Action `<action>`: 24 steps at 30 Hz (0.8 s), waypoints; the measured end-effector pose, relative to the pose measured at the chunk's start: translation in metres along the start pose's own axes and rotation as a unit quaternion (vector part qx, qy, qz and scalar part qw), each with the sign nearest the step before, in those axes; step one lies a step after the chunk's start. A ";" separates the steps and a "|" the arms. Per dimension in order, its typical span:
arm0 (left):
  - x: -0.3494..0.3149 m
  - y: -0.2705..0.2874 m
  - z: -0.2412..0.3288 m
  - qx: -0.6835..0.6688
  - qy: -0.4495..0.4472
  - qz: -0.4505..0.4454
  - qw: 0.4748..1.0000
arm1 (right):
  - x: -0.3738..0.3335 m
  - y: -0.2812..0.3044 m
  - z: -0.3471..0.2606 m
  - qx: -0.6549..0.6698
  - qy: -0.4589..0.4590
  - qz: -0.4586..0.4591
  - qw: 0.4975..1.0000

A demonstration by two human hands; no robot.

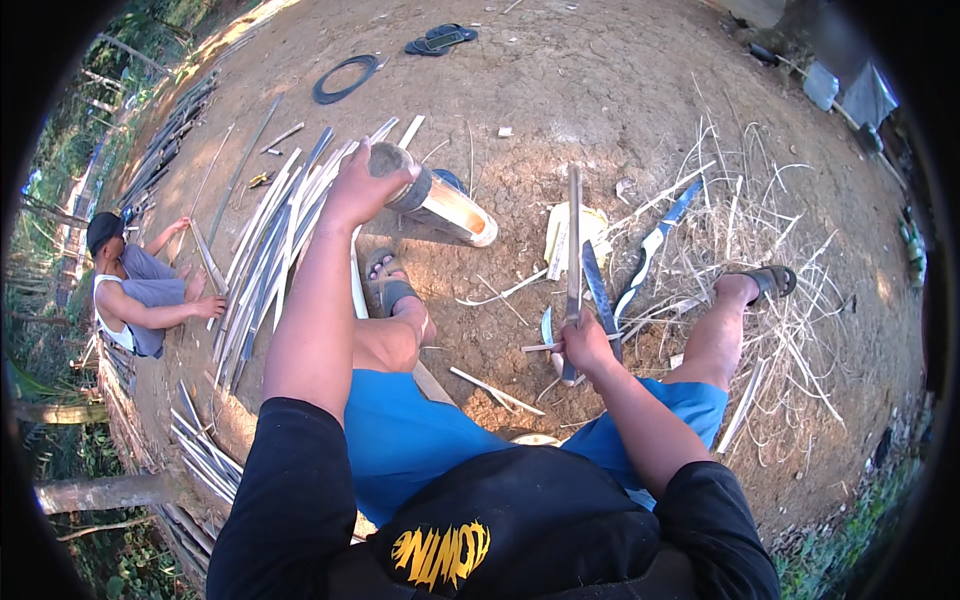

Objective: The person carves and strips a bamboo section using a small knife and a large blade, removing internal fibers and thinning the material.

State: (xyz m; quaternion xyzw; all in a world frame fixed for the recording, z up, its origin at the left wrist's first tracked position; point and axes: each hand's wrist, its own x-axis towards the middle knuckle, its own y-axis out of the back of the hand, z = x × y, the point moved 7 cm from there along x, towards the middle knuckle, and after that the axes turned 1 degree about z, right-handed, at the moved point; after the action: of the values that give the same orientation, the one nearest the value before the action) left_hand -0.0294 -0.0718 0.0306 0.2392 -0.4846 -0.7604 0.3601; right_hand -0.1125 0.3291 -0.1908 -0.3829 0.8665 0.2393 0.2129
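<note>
Above soil (520, 110), left hand (368, 188) holds a tube (437, 203), right hand (588, 343) a slat (574, 240).

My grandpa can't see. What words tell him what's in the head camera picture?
Outdoors on dirt, a person grips a thick, cut-open tube with the left hand and a long, narrow strip with the right hand. More long strips lie at left beside another person, and thin, curly shavings spread at right.
</note>
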 end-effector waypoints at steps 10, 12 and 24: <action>-0.016 0.021 0.005 0.013 0.031 0.087 0.996 | -0.005 -0.113 0.094 -0.657 0.213 -0.167 0.704; -0.023 0.029 0.006 0.018 0.055 0.088 0.994 | -0.007 -0.119 0.088 -0.567 0.124 -0.235 0.779; -0.013 0.015 -0.034 -0.029 0.104 0.067 0.992 | 0.044 -0.083 0.087 -0.344 -0.029 -0.168 0.923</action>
State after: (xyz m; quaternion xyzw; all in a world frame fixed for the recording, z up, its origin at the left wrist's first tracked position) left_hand 0.0078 -0.0849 0.0303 0.2738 -0.4373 -0.7189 0.4659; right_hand -0.0597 0.3052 -0.3056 -0.5656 0.6469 0.4947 0.1302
